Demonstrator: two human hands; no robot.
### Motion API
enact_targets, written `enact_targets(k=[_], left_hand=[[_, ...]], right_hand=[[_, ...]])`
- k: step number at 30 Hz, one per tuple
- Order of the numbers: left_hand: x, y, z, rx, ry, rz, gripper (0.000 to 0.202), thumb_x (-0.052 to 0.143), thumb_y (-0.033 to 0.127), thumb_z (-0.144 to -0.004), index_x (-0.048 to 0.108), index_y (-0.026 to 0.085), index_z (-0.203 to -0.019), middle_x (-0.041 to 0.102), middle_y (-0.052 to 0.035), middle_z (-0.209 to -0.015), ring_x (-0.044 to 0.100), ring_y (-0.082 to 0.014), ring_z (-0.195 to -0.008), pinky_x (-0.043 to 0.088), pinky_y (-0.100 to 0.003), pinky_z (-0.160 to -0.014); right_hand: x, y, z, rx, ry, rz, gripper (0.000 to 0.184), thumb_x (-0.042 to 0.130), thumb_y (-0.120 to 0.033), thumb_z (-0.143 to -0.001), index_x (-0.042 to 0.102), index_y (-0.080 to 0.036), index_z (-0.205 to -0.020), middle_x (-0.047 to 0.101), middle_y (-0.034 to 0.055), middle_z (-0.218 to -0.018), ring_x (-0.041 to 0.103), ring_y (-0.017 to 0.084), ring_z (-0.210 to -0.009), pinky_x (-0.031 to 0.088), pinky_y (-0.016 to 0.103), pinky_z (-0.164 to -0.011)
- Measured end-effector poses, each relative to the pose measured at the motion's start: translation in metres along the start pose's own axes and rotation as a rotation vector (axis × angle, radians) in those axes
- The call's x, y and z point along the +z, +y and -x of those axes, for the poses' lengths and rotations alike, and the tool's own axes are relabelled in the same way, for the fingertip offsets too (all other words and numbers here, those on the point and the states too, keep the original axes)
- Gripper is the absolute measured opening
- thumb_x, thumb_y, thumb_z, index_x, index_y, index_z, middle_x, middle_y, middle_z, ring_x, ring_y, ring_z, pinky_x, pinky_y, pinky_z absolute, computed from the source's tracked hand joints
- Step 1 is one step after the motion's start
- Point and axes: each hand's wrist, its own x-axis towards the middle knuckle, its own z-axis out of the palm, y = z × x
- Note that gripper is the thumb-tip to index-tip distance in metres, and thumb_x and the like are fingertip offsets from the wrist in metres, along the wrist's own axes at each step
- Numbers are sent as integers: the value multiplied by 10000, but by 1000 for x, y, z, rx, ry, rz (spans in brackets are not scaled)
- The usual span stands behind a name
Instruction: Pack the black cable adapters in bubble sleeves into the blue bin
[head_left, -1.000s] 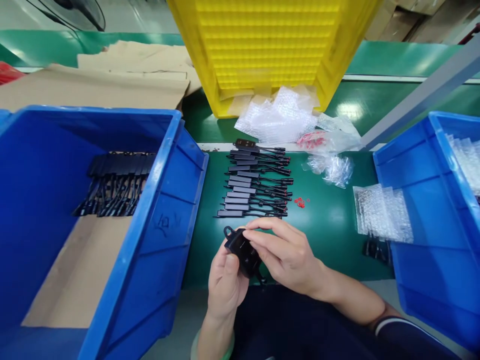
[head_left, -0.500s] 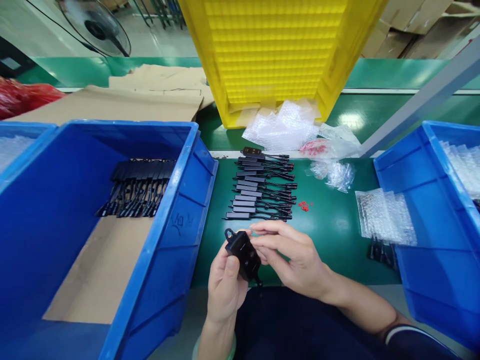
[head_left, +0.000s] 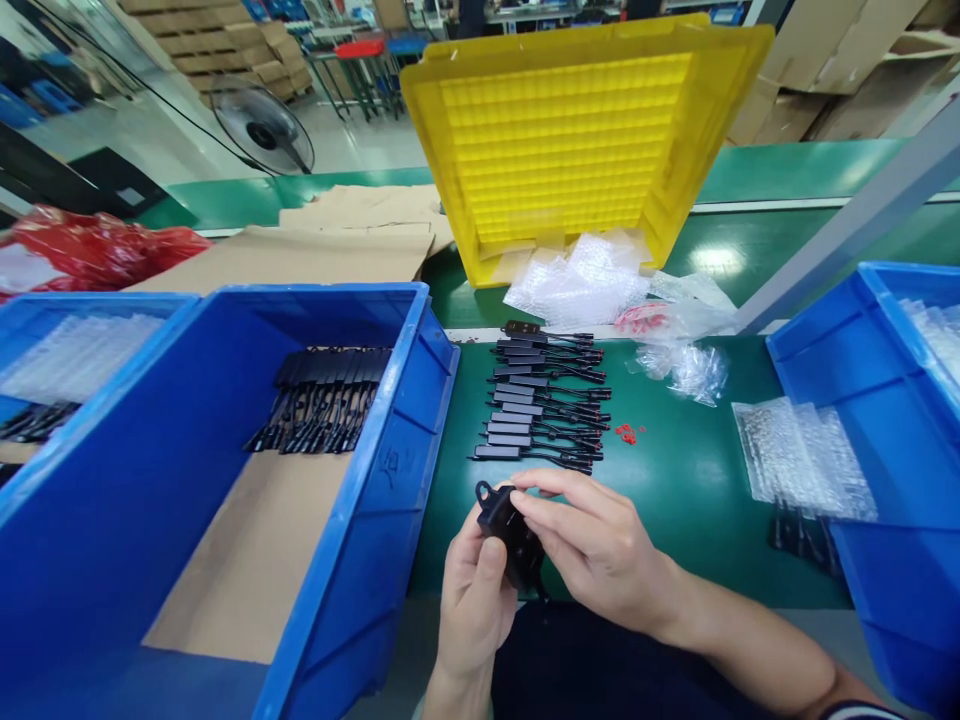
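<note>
My left hand (head_left: 476, 590) is closed around a small black electronic box (head_left: 511, 530) with a hanging loop at its upper end, the thumb lying along its near side. My right hand (head_left: 592, 545) comes in from the right, its fingertips bent against the box's upper right edge; its thumb is mostly hidden. Just beyond my hands, a row of similar black boxes with short cables (head_left: 517, 410) lies on the green table. Small red rings (head_left: 628, 434) are scattered to the right of the cable ends.
A blue bin (head_left: 375, 500) on the left holds more black units on cardboard. Another blue bin (head_left: 892, 400) stands right, beside bubble-wrap bags (head_left: 802, 460). A tilted yellow crate (head_left: 562, 140), bubble wrap (head_left: 581, 280) and clear plastic bags (head_left: 686, 365) are at the back.
The camera view has tipped up and shifted left, showing more of the background. My right fingertips have come further over the box's edge, while my left hand keeps its hold.
</note>
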Motion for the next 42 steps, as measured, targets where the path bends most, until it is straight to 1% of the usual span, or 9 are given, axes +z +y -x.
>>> enact_targets(k=[12,19,23,26,29,32,35,38,42], left_hand=[[-3,9,-5,-6,20,40,324,645,434,-833,711,218,-1066,726,-95,-959,700,-214,-833,590,-283,-740],[3,9,-3,-7,-25,-4,333,662,424,-823,705,212,-1077,719,-107,-997,687,-229,-915,583,-286,-783],[0,12,-6,-42,89,17,296,706,408,-785,720,218,-1012,733,-73,-928,701,-222,-870,593,-280,-762],[-8,18,-13,-67,196,18,313,752,437,-721,727,211,-936,739,-57,-868,710,-262,-825,613,-363,-742],[-11,22,-18,-92,246,-13,376,786,488,-653,727,212,-902,741,-50,-869,706,-285,-838,623,-386,-724],[-1,27,-16,-124,252,-33,412,757,544,-665,714,234,-932,734,-22,-879,695,-274,-889,618,-366,-759],[5,30,-12,-145,238,-58,371,702,548,-730,701,248,-948,723,3,-897,686,-249,-921,600,-339,-813],[0,30,-15,-125,240,-85,375,690,549,-740,699,243,-956,726,0,-903,685,-251,-924,592,-349,-826],[1,25,-29,-55,252,-89,416,727,543,-698,704,227,-968,734,-33,-942,676,-287,-966,590,-373,-816]], right_hand=[[-2,0,-2,91,-93,-205,188,490,-93,-909,607,-166,-1036,603,129,-1229,588,190,-1124,523,348,-939],[0,-2,-12,49,-79,-17,84,476,-122,-926,548,-164,-934,586,140,-1116,514,209,-1171,488,371,-925],[-19,3,-11,13,-42,54,117,409,-122,-929,497,-176,-875,562,139,-1077,494,217,-1171,472,390,-928],[-54,39,-9,135,153,301,100,435,-150,-914,503,-181,-847,527,141,-1144,490,234,-1161,438,419,-956],[-98,105,-3,336,297,708,105,480,-190,-880,539,-179,-794,507,146,-1184,464,276,-1155,387,464,-988],[-129,173,10,709,219,972,111,479,-157,-845,585,-128,-833,484,204,-1236,385,317,-1201,358,454,-1006],[-140,208,23,837,216,998,174,521,-113,-776,583,-53,-927,449,279,-1273,349,366,-1216,372,493,-969],[-135,196,28,798,317,993,274,489,-80,-771,549,-49,-1036,380,278,-1360,300,365,-1284,338,514,-1008],[-105,128,27,491,443,643,226,413,-87,-835,543,-152,-1009,511,173,-1267,412,273,-1250,322,475,-1056]])
